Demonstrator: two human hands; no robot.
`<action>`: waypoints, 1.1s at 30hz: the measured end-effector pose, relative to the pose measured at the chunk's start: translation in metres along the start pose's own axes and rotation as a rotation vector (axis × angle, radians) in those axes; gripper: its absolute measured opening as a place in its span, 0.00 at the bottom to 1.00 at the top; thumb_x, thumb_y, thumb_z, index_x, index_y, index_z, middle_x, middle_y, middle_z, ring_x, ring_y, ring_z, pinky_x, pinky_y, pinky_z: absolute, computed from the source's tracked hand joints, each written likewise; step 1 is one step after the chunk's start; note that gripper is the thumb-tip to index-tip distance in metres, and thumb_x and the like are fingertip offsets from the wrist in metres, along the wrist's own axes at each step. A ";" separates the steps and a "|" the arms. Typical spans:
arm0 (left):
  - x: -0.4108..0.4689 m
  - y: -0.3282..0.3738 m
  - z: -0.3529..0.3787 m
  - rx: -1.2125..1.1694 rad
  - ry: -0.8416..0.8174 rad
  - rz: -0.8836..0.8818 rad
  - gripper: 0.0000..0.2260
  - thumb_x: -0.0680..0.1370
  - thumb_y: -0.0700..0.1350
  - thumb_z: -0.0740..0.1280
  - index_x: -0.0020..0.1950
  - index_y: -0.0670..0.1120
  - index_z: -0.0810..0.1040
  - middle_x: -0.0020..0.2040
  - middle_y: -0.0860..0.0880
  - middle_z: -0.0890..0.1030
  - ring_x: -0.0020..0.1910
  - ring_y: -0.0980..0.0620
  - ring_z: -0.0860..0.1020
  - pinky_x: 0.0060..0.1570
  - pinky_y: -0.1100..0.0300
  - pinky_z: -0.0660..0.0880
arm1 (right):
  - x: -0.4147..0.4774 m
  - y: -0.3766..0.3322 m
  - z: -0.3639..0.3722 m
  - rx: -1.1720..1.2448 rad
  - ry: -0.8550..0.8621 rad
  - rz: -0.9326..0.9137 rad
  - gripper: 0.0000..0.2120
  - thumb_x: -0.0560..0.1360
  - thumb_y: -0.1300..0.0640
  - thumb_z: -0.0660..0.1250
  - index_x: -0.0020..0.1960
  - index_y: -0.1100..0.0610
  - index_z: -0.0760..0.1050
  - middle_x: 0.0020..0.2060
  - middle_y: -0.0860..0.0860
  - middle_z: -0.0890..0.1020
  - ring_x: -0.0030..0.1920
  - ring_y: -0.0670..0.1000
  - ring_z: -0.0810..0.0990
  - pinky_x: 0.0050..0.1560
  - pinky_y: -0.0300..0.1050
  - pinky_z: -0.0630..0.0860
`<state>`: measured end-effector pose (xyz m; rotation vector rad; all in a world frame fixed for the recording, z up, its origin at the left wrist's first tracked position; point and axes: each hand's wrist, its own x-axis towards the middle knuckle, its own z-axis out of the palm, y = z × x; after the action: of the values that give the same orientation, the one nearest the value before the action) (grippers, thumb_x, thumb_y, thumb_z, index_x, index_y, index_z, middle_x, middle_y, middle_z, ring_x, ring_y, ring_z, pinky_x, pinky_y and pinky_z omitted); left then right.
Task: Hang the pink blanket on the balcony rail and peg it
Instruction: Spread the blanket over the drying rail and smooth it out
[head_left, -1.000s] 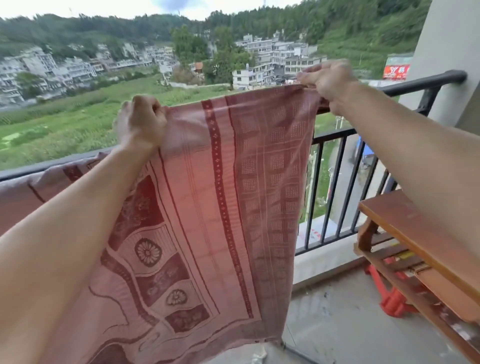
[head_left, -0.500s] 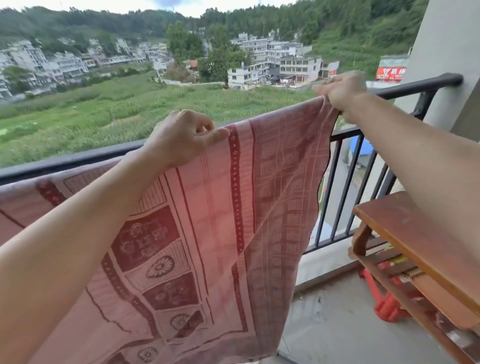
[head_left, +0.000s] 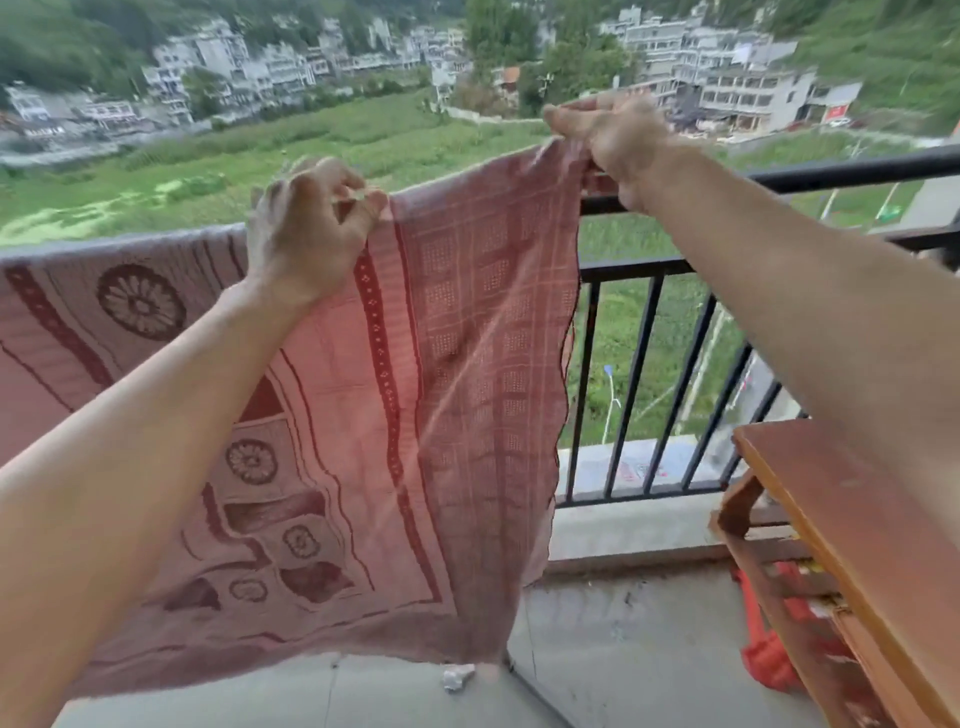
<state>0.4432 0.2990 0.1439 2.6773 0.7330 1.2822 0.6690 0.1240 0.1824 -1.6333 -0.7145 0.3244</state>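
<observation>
Grey concrete floor (head_left: 649, 649), wooden shelf (head_left: 857, 519) at right, green fields (head_left: 363, 135), white buildings (head_left: 753, 88) beyond

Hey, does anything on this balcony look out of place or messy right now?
A crumpled white scrap lies on the floor below the pink blanket, like litter. The blanket's top edge slopes: the right hand holds its corner above the rail.

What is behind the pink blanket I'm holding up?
The black balcony rail and its bars run behind it, visible only right of the pink blanket. Where the cloth hangs, they are covered.
</observation>
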 end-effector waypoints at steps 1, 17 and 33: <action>-0.005 0.006 0.001 0.009 -0.013 -0.038 0.15 0.78 0.56 0.64 0.57 0.48 0.80 0.55 0.47 0.83 0.54 0.45 0.79 0.55 0.48 0.73 | -0.002 0.005 -0.001 0.025 -0.106 0.038 0.18 0.72 0.46 0.72 0.57 0.55 0.78 0.37 0.47 0.83 0.41 0.48 0.79 0.52 0.48 0.77; -0.016 0.028 -0.017 0.136 -0.022 -0.160 0.07 0.78 0.45 0.67 0.49 0.46 0.84 0.48 0.47 0.85 0.49 0.47 0.81 0.46 0.56 0.72 | -0.008 0.044 -0.018 -0.848 -0.119 -0.173 0.05 0.70 0.50 0.76 0.42 0.51 0.84 0.41 0.45 0.85 0.43 0.46 0.82 0.45 0.44 0.79; -0.176 -0.123 -0.139 0.367 -0.082 -0.613 0.07 0.77 0.48 0.67 0.53 0.50 0.80 0.47 0.51 0.84 0.49 0.46 0.80 0.47 0.53 0.77 | -0.106 -0.033 0.203 -0.554 -0.265 -0.896 0.08 0.76 0.52 0.68 0.50 0.54 0.83 0.47 0.48 0.83 0.43 0.46 0.78 0.43 0.42 0.75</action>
<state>0.1979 0.3101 0.0745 2.3970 1.7409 0.9368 0.4605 0.2202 0.1544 -1.5968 -1.7589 -0.3467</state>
